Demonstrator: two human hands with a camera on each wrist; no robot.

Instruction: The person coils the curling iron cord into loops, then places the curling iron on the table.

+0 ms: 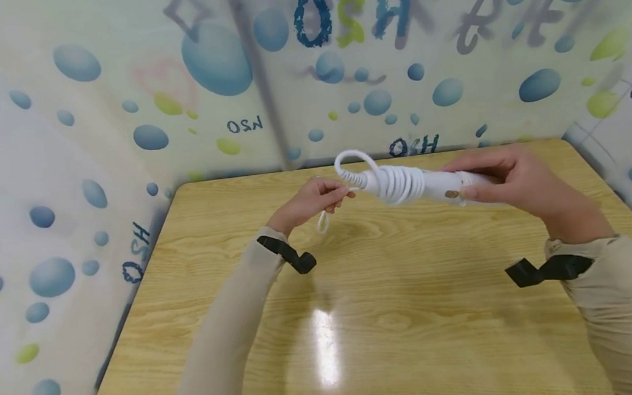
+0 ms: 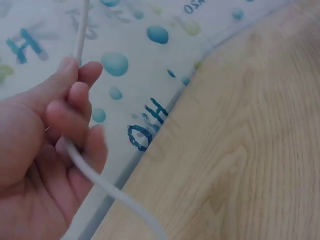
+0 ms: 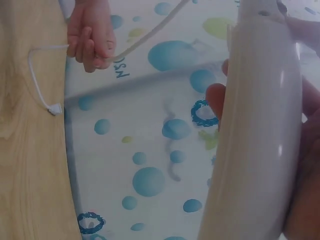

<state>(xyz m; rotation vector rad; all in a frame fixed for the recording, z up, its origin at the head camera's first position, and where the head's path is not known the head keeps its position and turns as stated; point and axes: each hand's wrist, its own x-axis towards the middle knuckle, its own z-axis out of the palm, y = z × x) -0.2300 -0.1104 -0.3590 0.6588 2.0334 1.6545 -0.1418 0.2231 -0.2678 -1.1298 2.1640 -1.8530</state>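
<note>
A long white tube-shaped appliance, like a hair iron [image 1: 440, 184], is held out to the right over the table. My right hand [image 1: 521, 178] grips its right end, thumb on the near side. Its white power cord [image 1: 401, 184] is wound in several turns round the left end, with a loop arching above. My left hand [image 1: 316, 199] pinches the cord's free stretch between thumb and fingers, left of the coils. From this hand a short tail of cord [image 2: 112, 192] hangs down. A white plug [image 3: 55, 108] dangles at the tail's end in the right wrist view.
Beneath both hands lies a light wood-grain table [image 1: 413, 331] with a bright reflection. A wall covering [image 1: 343, 116] with blue and green drops and lettering rises behind the table and at both sides. Each sleeve cuff carries a black wrist strap [image 1: 552, 268].
</note>
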